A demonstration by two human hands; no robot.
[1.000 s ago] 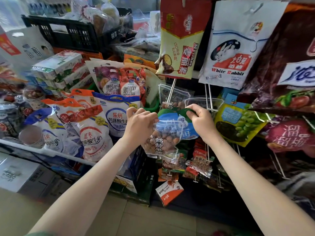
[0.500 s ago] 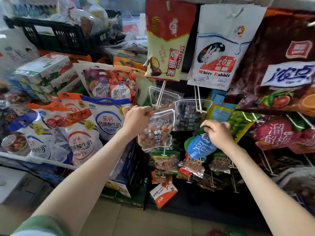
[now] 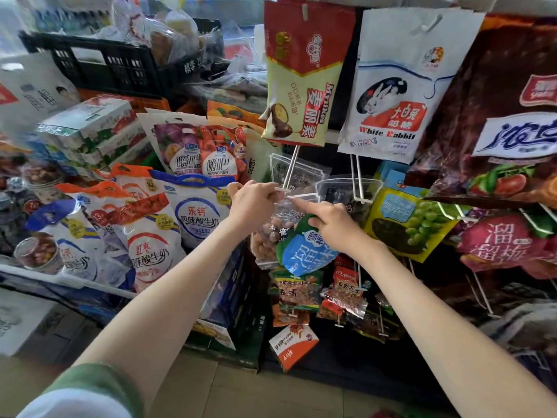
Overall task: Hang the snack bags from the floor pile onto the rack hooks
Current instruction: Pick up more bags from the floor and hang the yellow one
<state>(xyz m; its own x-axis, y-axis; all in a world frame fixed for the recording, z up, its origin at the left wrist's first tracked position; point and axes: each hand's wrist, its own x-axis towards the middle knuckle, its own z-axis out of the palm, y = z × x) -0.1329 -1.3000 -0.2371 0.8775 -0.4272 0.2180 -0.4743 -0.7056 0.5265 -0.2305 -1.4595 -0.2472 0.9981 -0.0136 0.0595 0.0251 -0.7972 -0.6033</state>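
Across 12 to 4 o'clock, a wire rack (image 3: 358, 176) hung with snacks: large dark brown bag (image 3: 497, 116) at 2 o'clock, White Rabbit bag (image 3: 401, 86) at 1, red-and-cream Mylikes bag (image 3: 304, 70) at 12. At 9 o'clock, stacked milk-drink bags (image 3: 193, 212). Near centre, left hand (image 3: 256, 202) pinching the top edge of a clear bag of nuts (image 3: 269, 233), right at the tip of a white hook (image 3: 291, 167). Just to its 3 o'clock, right hand (image 3: 334, 229) curled around a blue-and-green snack bag (image 3: 304, 256), index finger stretched to the clear bag's top. Blue-and-green bag overlapping the clear one's lower right, in front of the rack.
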